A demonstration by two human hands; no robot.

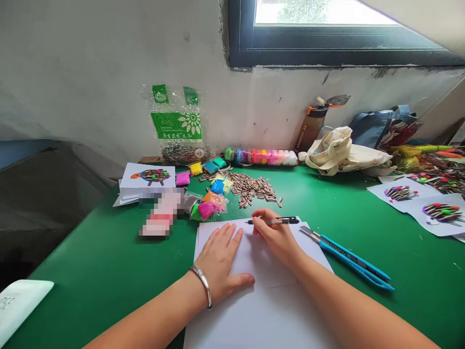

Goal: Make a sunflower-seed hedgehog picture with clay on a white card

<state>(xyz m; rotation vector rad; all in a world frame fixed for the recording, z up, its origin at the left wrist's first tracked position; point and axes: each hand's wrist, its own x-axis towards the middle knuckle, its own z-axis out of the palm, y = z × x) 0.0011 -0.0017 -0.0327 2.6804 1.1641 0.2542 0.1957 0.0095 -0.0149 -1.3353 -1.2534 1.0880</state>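
Observation:
White paper (269, 310) lies on the green table in front of me, with more sheets under it. My left hand (221, 261) rests flat on the paper's left side, fingers stretched out, a silver bangle on the wrist. My right hand (274, 235) is closed around a black pen (288, 220) near the paper's top edge. The pen lies nearly level in the grip, its tip pointing left. A blue utility knife (352, 257) with its blade out lies right of the paper. Beyond the hands is a pile of sunflower seeds (252, 186).
Coloured clay packets (207, 209) lie behind the paper. A tube of clay (265, 156), a bottle (310, 128) and a cloth bag (334, 150) line the wall. Seed-decorated pictures lie left (147, 175) and right (436, 208). A clear seed bag (178, 126) leans on the wall.

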